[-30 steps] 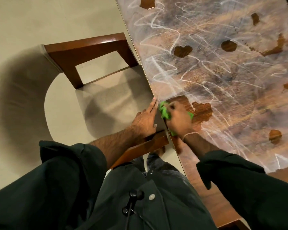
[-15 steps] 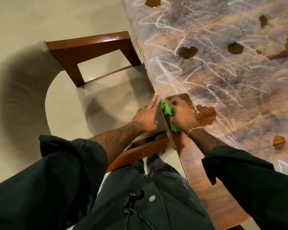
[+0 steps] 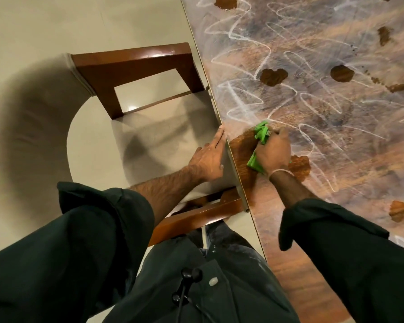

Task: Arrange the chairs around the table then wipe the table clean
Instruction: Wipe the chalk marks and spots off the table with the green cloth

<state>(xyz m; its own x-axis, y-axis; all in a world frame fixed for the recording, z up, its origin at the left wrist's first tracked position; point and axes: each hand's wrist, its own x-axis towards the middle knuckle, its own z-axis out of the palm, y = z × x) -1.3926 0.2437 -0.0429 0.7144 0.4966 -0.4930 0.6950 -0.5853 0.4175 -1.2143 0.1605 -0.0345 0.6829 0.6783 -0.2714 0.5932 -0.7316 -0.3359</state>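
Moved: the right hand (image 3: 273, 151) and the green cloth (image 3: 261, 132) had slid from the table's near edge farther in over the top, and the bare brown patch beside them had widened.
Unmoved: the left hand (image 3: 208, 159) had kept its place at the edge.
Right hand: fingers curled round the bunched cloth, pressing it to the wood.
Left hand: fingers straight and relaxed, laid along the table's edge, holding nothing.
Table (image 3: 296, 292): white scribbles (image 3: 240, 99) and a grey film over most of the top; brown blotches (image 3: 273, 76) scattered; a clean strip on the person's side.
Chair (image 3: 135, 64): drawn in at the table's side, its front tucked under the top.
Step in hand: wiping, judged to be at an early stage.
Method advised: press firmly, overlap each stroke, work outward from the cleaned strip, refold the cloth once it was soiled, and brace with the left hand.
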